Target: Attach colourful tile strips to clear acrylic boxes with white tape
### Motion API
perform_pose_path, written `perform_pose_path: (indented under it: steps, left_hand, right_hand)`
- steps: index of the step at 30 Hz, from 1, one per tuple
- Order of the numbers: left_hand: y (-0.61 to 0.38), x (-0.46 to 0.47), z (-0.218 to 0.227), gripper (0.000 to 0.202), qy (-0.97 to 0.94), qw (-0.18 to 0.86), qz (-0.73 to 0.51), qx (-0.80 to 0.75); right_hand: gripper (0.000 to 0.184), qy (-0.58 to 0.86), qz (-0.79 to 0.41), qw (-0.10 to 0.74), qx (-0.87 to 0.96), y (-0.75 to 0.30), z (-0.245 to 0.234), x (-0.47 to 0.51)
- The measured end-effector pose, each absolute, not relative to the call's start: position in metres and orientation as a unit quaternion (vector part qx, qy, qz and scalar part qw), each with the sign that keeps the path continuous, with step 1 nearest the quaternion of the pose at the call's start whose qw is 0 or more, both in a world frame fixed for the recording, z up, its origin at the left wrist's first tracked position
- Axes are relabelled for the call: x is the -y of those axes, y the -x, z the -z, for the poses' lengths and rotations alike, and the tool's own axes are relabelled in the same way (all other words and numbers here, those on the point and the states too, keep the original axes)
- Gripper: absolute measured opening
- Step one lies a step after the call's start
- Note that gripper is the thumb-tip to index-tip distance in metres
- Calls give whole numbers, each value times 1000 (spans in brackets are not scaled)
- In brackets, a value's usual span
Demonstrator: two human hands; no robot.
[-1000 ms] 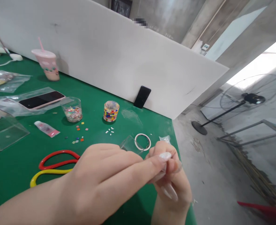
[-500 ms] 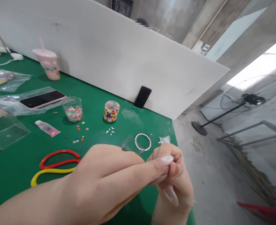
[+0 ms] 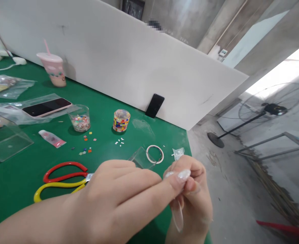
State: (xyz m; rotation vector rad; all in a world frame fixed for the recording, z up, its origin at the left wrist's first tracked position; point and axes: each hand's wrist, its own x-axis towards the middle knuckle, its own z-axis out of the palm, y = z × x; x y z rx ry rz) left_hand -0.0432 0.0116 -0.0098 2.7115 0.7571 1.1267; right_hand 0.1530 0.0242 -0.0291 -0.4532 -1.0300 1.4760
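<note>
My left hand [image 3: 124, 196] reaches in from the lower left, its fingers bent and its thumb pressed against the fingertips of my right hand [image 3: 195, 193]. Both hands are closed in a pinch, and whatever lies between them is hidden. A long translucent, nail-shaped piece [image 3: 177, 217] points down beneath the fingers; I cannot tell whether it is a fingernail or something held. Scissors [image 3: 65, 184] with red and yellow handles lie beside my left wrist. Just beyond the hands are a clear plastic piece [image 3: 142, 158], a white tape ring [image 3: 154, 146] and a small clear packet [image 3: 178, 154].
On the green table [image 3: 98, 101] stand a brick-patterned roll [image 3: 121, 122], a clear cup of sequins [image 3: 80, 122] and a pink tumbler [image 3: 53, 69]. A pink tube [image 3: 52, 139] lies near loose sequins. One phone [image 3: 154, 105] leans on the white partition [image 3: 108, 51].
My hands have shifted slightly right, still pressed together. The translucent piece below them now points more straight down. More of the scissors shows beside my left hand.
</note>
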Motion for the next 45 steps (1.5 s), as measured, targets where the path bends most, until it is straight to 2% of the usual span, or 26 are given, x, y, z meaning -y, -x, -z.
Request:
perform_pose_path:
  steps: [7,12,15,20,32,41,45]
  left_hand:
    - [45,-16,14,53,-899,55,-362,-240]
    - [37,-20,11,34,-868,57,-445,-212]
    - [34,-20,10,26,-839,98,-494,-205]
    - [34,-21,8,29,-842,131,-484,-200]
    - [33,-19,9,23,-846,59,-473,-238]
    - [29,-22,11,27,-825,172,-507,-180]
    - [27,-23,11,25,-829,127,-512,-186]
  right_hand:
    - [18,199,-639,588,454,-150,27,-26]
    - [16,181,-647,579,462,-148,25,-27]
    - [13,182,-642,592,453,-149,25,-26]
    - [14,187,-627,608,449,-151,26,-25]
    - [13,184,-614,616,458,-147,25,-26]
    - [22,200,-603,603,482,-152,26,-25]
    - [16,193,-617,601,470,-152,28,-23]
